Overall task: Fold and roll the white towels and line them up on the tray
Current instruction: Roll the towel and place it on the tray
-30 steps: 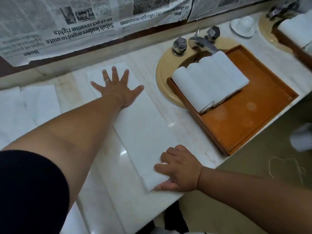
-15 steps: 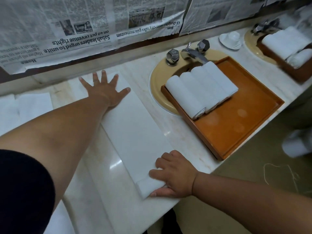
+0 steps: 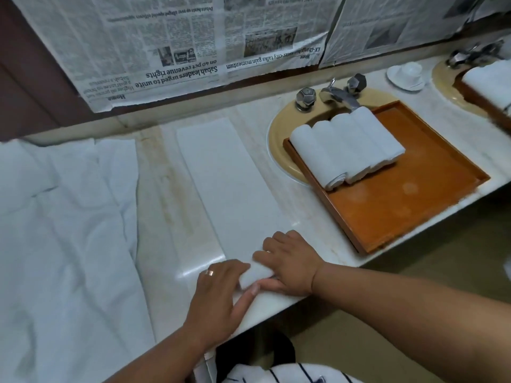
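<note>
A white towel [image 3: 229, 189], folded into a long narrow strip, lies on the marble counter and runs from the wall to the front edge. Its near end is turned up into a small roll [image 3: 255, 273]. My left hand [image 3: 218, 294] and my right hand [image 3: 289, 262] both grip that rolled end, fingers curled over it. The brown wooden tray [image 3: 414, 205] sits over the sink to the right. Several rolled white towels [image 3: 345, 150] lie side by side at its far left end.
A heap of loose white towels [image 3: 63, 230] covers the counter at the left. The tap and two knobs [image 3: 334, 92] stand behind the tray. A white cup on a saucer [image 3: 409, 74] and a second tray with towels [image 3: 489, 84] are at the far right. Newspaper [image 3: 193, 45] covers the wall.
My left hand has come back from the far end of the strip to its near end, beside my right hand. The near end is now rolled up under both hands.
</note>
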